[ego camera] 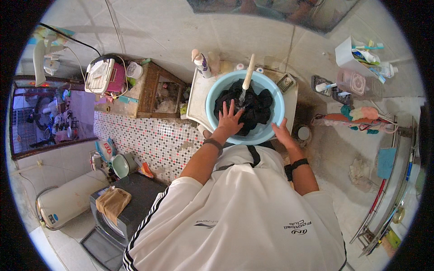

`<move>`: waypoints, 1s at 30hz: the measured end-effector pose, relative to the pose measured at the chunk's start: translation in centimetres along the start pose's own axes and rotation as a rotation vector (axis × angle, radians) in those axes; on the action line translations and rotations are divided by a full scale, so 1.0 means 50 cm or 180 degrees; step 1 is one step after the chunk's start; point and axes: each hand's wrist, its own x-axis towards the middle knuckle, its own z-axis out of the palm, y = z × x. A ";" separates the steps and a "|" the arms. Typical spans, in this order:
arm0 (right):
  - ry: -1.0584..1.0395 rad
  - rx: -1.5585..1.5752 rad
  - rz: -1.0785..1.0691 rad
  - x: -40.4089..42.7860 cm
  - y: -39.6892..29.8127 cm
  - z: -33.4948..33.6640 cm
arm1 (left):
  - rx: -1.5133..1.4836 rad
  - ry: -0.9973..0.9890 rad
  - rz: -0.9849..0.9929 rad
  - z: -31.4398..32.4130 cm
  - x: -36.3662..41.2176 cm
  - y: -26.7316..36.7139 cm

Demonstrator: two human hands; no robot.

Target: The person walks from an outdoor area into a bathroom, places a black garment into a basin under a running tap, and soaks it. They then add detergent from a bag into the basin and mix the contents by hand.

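Observation:
A light blue plastic basin (210,111) stands on the white sink (196,98). Dark wet fabric (259,108) lies in water inside it. From the tap (250,71) above, water runs down onto the cloth. My left hand (230,120) is spread flat over the near left part of the cloth, fingers apart, close to the stream. At the basin's near right side, my right hand (282,132) holds the rim; some of its fingers are hidden beneath the edge.
A pump bottle (201,64) stands at the sink's back left corner, and a soap dish (285,83) sits at the right. A toothbrush holder (356,57) hangs on the right wall. Left are a wooden cabinet (142,98), a washing machine (142,189) and a water heater (71,198).

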 end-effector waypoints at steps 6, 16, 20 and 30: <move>0.0039 0.0045 -0.0036 -0.003 -0.005 0.001 | 0.0046 0.0143 0.0057 0.010 0.000 0.006; 0.0021 -0.0135 -0.0063 0.013 0.028 0.007 | 0.0153 0.0002 0.0038 0.002 0.002 0.006; 0.0073 -0.0098 -0.0148 0.007 0.012 0.005 | 0.0018 -0.0070 0.0023 -0.002 0.000 0.010; 0.0071 -0.0047 -0.0018 0.007 0.009 0.005 | 0.0160 -0.0045 0.0010 0.005 -0.001 0.007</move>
